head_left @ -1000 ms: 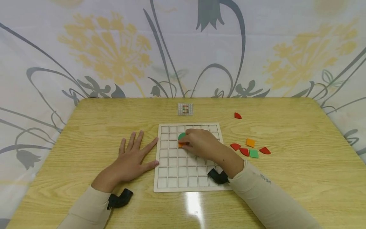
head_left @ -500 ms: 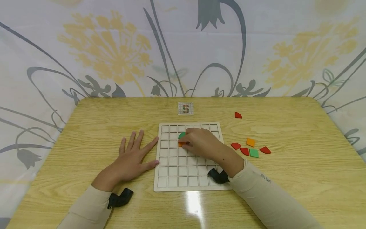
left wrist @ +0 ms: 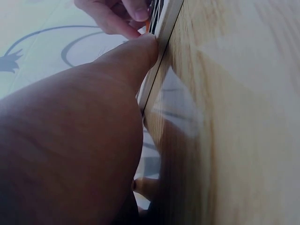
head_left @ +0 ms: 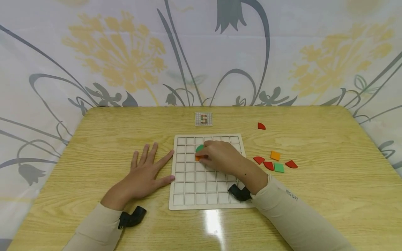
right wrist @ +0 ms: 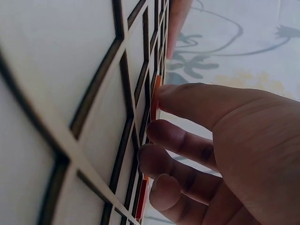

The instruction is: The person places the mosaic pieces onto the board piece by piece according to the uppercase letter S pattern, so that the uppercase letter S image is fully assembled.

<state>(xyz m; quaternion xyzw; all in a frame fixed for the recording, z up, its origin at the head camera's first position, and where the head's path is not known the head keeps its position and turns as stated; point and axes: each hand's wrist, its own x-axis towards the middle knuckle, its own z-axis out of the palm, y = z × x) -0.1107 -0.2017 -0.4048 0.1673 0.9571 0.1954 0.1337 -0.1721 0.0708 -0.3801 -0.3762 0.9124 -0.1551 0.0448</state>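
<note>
My left hand (head_left: 142, 179) lies flat on the table with fingers spread, its thumb and index fingertips at the left edge of the pale grid board (head_left: 172, 188). Over the board's upper middle, my right hand (head_left: 224, 158) pinches an orange square tile (head_left: 198, 158) between thumb and index finger, low in a grid cell. In the right wrist view the thumb presses this orange tile (right wrist: 156, 96), while the other fingers curl loosely beside it. Just above it on the board sits a green rounded piece (head_left: 199, 148), partly covered by my hand. A red piece (right wrist: 141, 199) shows behind my fingers.
Right of the board lie a loose orange square (head_left: 275, 155), a green square (head_left: 278, 167) and several red quarter-round pieces (head_left: 291, 164). Another red piece (head_left: 261, 126) lies farther back. Behind the board is a small card (head_left: 203, 119) with an S-shaped pattern on a grid.
</note>
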